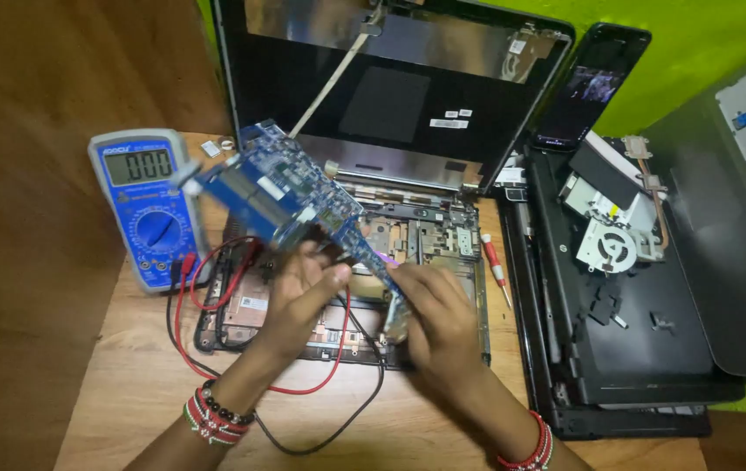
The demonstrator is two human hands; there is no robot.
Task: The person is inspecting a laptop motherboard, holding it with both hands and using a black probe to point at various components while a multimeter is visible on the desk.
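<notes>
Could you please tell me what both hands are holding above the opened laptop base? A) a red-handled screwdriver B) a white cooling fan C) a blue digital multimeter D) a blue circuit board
D: the left hand and right hand both grip the blue circuit board, tilted above the opened laptop base; the blue multimeter, white cooling fan and red-handled screwdriver lie untouched.

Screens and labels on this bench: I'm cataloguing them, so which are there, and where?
Multimeter, left: blue case, grey rectangular display.
Phone, upper right, leaning upright: black, dim screen.
Laptop lid, back centre: open, panel removed, small white stickers.
Circuit board, blue, held in left hand and right hand.
</notes>
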